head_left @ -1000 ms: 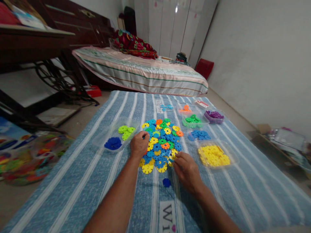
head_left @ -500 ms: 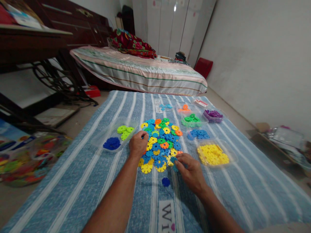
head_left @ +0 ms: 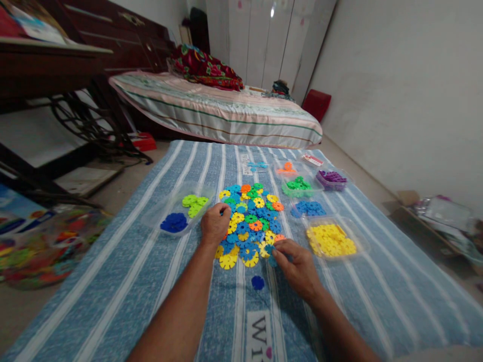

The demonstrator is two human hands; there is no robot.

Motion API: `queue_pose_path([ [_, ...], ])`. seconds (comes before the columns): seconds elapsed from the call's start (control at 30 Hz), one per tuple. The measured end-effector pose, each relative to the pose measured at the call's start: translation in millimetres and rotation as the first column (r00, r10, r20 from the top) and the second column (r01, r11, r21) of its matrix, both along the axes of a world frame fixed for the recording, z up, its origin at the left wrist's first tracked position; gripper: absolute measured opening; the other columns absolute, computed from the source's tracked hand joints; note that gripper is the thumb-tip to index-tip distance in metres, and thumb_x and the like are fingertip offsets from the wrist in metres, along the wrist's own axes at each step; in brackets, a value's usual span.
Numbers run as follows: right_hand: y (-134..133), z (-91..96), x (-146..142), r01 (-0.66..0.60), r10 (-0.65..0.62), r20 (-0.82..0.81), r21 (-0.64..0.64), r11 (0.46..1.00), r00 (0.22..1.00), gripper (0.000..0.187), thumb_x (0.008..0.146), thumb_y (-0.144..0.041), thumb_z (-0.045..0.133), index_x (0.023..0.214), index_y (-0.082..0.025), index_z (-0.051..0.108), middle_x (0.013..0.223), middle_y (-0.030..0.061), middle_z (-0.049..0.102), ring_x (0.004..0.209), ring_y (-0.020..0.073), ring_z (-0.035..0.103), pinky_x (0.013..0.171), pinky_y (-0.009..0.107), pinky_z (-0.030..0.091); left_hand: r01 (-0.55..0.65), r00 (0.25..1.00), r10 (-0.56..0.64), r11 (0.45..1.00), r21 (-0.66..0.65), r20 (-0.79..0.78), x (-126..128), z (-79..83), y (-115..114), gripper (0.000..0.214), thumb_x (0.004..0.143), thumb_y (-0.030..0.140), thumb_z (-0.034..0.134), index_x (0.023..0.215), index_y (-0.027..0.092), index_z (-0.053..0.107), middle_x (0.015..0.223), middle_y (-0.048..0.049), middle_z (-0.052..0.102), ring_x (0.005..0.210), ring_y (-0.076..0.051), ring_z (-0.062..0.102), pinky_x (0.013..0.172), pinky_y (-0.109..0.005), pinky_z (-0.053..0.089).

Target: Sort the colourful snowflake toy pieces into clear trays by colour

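Right hand sits slightly further right, fingers clamped on blue notched disc; left hand beside disc pile, can't tell grip.

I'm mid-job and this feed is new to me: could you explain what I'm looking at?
There's no machine here: you see a person's bare left hand and right hand. The view comes from a camera worn on the head, facing forward and down. On the striped cloth lies a pile of colourful notched discs, with one dark blue disc apart, nearer the camera. On both sides, clear containers hold pieces grouped by colour. The right hand pinches a blue-green disc; whatever the left fingers hold is hard to make out.
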State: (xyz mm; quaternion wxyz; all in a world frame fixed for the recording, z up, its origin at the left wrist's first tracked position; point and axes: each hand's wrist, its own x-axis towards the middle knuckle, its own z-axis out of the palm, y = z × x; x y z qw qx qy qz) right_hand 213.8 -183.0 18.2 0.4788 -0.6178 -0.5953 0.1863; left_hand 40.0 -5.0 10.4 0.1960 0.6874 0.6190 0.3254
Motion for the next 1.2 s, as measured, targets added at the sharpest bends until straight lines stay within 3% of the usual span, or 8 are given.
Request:
queue_pose_path([
  [0.43, 3.7, 2.0, 3.5, -0.042, 0.044, 0.053, -0.038, 0.998, 0.998, 0.021, 0.089, -0.031, 0.055, 0.074, -0.021, 0.066, 0.079, 0.0041, 0.069, 0.077, 0.0167, 0.064, 0.075, 0.028, 0.050, -0.012, 1.000, 0.012, 1.000, -0.007, -0.007, -0.1, -0.3, 1.1, 0.024, 0.082, 0.030, 0.049, 0.086, 0.023, 0.072, 0.089, -0.0024, 0.075, 0.082, -0.017, 0.065, 0.078, -0.025, 0.046],
  [0.63, 23.4, 11.5, 8.8, -0.089, 0.097, 0.173, -0.054, 0.995, 0.980, 0.017, 0.086, -0.027, 0.056, 0.075, -0.021, 0.068, 0.075, 0.0023, 0.068, 0.072, 0.0157, 0.064, 0.067, 0.026, 0.048, 0.000, 1.000, 0.000, 1.000, -0.002, 0.007, -1.6, 0.6, 0.0, 0.025, 0.081, 0.030, 0.049, 0.085, 0.022, 0.072, 0.089, -0.0033, 0.075, 0.084, -0.018, 0.065, 0.077, -0.025, 0.046],
  [0.77, 65.3, 22.2, 20.9, -0.127, 0.146, 0.346, -0.076, 0.989, 0.927, 0.015, 0.086, -0.024, 0.059, 0.076, -0.021, 0.070, 0.076, 0.0017, 0.070, 0.071, 0.0156, 0.064, 0.065, 0.025, 0.045, 0.005, 1.000, -0.005, 1.000, 0.001, 0.012, -2.6, 0.7, -1.3, 0.025, 0.082, 0.030, 0.048, 0.083, 0.021, 0.071, 0.088, -0.0040, 0.074, 0.083, -0.018, 0.065, 0.076, -0.026, 0.046],
  [0.87, 120.2, 46.6, 34.5, -0.117, 0.143, 0.522, -0.082, 0.990, 0.841, 0.019, 0.087, -0.021, 0.056, 0.074, -0.020, 0.070, 0.077, 0.0031, 0.071, 0.072, 0.0160, 0.064, 0.068, 0.025, 0.044, 0.009, 1.000, -0.009, 1.000, 0.001, 0.020, -3.6, -0.5, -2.0, 0.025, 0.082, 0.030, 0.047, 0.082, 0.022, 0.071, 0.085, -0.0032, 0.074, 0.081, -0.017, 0.064, 0.075, -0.025, 0.046],
  [0.93, 163.5, 72.0, 44.9, -0.013, 0.044, 0.613, -0.056, 0.998, 0.789, 0.022, 0.089, -0.024, 0.055, 0.075, -0.019, 0.071, 0.078, 0.0046, 0.072, 0.073, 0.0174, 0.064, 0.069, 0.026, 0.042, 0.007, 1.000, -0.007, 1.000, -0.003, 0.025, -4.4, -1.6, -2.0, 0.024, 0.083, 0.029, 0.048, 0.081, 0.022, 0.071, 0.084, -0.0027, 0.073, 0.080, -0.017, 0.064, 0.074, -0.025, 0.046],
  [1.03, 219.5, 108.9, 58.3, 0.212, -0.199, 0.655, 0.061, 0.975, 0.729, 0.024, 0.091, -0.033, 0.054, 0.092, -0.018, 0.073, 0.090, 0.0083, 0.073, 0.083, 0.0206, 0.065, 0.070, 0.027, 0.041, 0.001, 1.000, -0.001, 1.000, 0.003, 0.029, -5.5, -2.5, -1.8, 0.022, 0.083, 0.028, 0.049, 0.082, 0.022, 0.070, 0.086, -0.0025, 0.073, 0.082, -0.017, 0.064, 0.077, -0.025, 0.046],
  [1.1, 239.2, 120.4, 62.5, 0.283, -0.258, 0.658, 0.070, 0.957, 0.708, 0.028, 0.092, -0.036, 0.053, 0.099, -0.018, 0.072, 0.090, 0.0087, 0.073, 0.085, 0.0211, 0.065, 0.069, 0.027, 0.040, 0.000, 0.999, 0.000, 1.000, 0.007, 0.034, -6.0, -2.5, -1.9, 0.022, 0.083, 0.027, 0.049, 0.082, 0.022, 0.070, 0.087, -0.0026, 0.073, 0.084, -0.017, 0.065, 0.078, -0.025, 0.046],
  [1.2, 234.9, 110.7, 59.6, 0.268, -0.197, 0.692, 0.005, 0.963, 0.695, 0.028, 0.093, -0.033, 0.050, 0.090, -0.018, 0.074, 0.084, 0.0082, 0.073, 0.081, 0.0200, 0.065, 0.066, 0.026, 0.038, -0.008, 0.999, 0.008, 1.000, 0.005, 0.037, -5.8, -2.2, -2.6, 0.021, 0.083, 0.027, 0.050, 0.081, 0.022, 0.070, 0.086, -0.0026, 0.073, 0.084, -0.017, 0.065, 0.078, -0.025, 0.047],
])
